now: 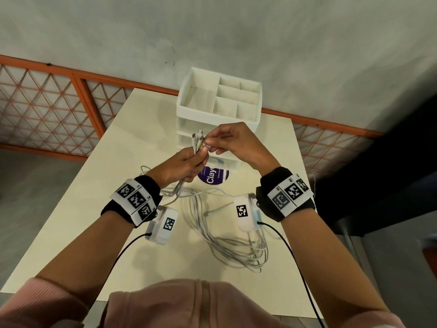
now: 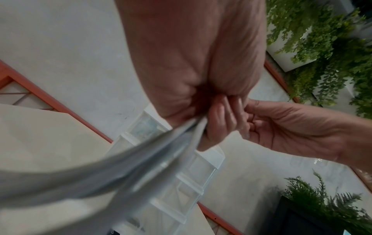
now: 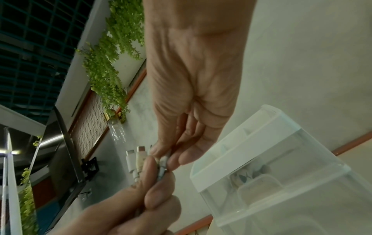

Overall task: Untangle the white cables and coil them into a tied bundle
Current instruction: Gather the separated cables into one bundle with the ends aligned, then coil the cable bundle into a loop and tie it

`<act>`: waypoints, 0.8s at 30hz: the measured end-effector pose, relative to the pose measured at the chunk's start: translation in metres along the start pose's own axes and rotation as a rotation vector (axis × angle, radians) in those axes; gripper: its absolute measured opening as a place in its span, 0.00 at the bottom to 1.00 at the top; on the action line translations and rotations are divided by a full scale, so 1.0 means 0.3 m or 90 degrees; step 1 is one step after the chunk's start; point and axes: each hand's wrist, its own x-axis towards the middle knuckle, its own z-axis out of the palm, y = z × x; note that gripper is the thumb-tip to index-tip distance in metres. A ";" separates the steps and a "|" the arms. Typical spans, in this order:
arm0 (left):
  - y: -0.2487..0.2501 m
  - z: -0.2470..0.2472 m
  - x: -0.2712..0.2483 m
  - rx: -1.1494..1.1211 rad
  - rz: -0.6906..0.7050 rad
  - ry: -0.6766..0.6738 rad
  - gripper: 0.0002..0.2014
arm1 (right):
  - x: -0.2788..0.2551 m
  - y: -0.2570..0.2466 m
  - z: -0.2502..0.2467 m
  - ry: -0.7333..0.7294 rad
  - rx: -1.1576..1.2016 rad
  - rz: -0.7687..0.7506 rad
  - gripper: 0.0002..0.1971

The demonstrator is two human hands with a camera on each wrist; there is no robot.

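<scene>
Cables point(image 1: 227, 245) blur beneath left hand point(image 1: 179, 165) grasping them; right hand point(image 1: 233, 140) pinches plugs point(image 3: 138, 157).

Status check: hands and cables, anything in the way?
Left hand grips gathered cable ends. Right hand pinches one plug. Loops loose on table, untied. Organizer close behind.

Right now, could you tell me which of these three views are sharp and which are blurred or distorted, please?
Head view: mostly sharp, wide-angle bending at the edges, the cables clear on the table. Left wrist view: the cables are a grey smear close to the lens, the left hand soft. Right wrist view: dim and soft, but the plugs are readable.
</scene>
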 end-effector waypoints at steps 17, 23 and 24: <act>0.003 -0.022 -0.015 -0.104 -0.013 -0.083 0.24 | 0.001 -0.011 -0.039 -0.040 0.007 -0.008 0.03; 0.017 -0.036 -0.021 -0.067 -0.045 -0.107 0.23 | 0.004 -0.016 -0.041 -0.047 -0.016 -0.015 0.05; 0.019 -0.038 -0.021 -0.062 -0.051 -0.107 0.22 | 0.004 -0.017 -0.043 -0.048 -0.019 -0.014 0.05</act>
